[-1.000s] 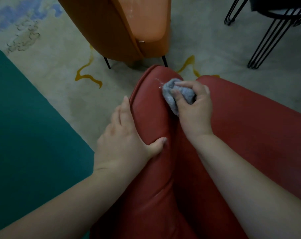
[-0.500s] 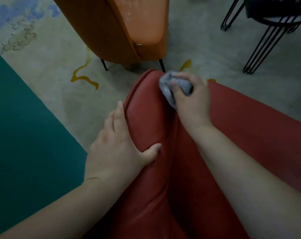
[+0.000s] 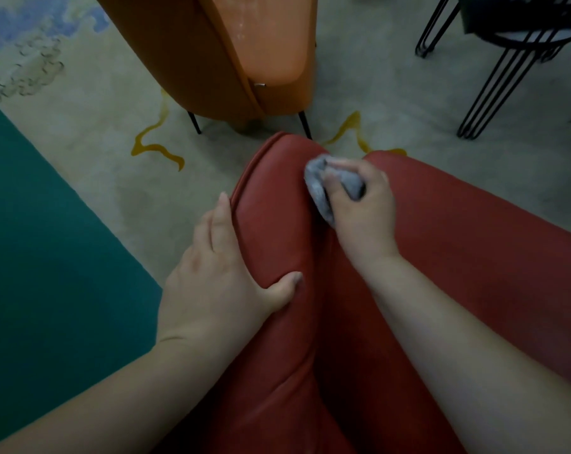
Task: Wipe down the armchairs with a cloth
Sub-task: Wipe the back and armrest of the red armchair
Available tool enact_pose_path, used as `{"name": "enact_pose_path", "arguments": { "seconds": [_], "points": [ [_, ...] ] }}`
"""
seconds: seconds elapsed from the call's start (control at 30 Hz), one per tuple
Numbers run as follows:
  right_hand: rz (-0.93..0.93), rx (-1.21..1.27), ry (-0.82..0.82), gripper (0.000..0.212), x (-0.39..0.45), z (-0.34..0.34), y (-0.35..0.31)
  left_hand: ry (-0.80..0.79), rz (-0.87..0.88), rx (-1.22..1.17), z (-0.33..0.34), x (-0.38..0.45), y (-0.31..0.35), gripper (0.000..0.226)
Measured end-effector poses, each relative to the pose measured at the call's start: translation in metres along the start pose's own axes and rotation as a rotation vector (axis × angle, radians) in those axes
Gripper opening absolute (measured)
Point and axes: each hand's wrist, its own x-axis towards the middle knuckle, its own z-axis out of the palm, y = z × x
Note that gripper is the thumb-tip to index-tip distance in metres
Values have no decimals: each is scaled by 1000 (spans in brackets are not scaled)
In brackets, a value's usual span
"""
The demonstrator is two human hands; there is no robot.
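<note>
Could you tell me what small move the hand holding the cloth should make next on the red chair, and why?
Probably draw the cloth back toward the body along the crease of the red armchair. The right hand has it bunched near the far end, the left hand steadies the arm, and the nearer leather looks not yet covered.

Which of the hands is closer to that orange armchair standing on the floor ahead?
Right. The right hand, gripping the grey cloth, lies just below the orange armchair; the left hand rests lower on the red armrest.
</note>
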Motion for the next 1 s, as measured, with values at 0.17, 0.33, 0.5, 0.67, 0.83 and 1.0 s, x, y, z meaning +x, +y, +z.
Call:
{"name": "enact_pose_path", "arguments": {
  "seconds": [0.17,0.33,0.5,0.67,0.83,1.0],
  "points": [
    [-206,-32,-244,21,25,26,-21,1,2,5,1,0,0,125],
    [-28,-63,-67,16,49,19,-4,-3,5,10,2,1,-1,123],
    [-146,-6,-154,20,-9,18,-10,9,4,-10,3,1,-2,124],
    [-356,-43,-339,24,-36,12,-20,19,14,-47,4,1,-2,123],
    [-193,-153,-233,14,41,32,-39,12,5,4,3,0,-1,125],
    [-273,-85,-273,21,-4,25,-29,24,10,-12,3,0,-2,126]
  ]
}}
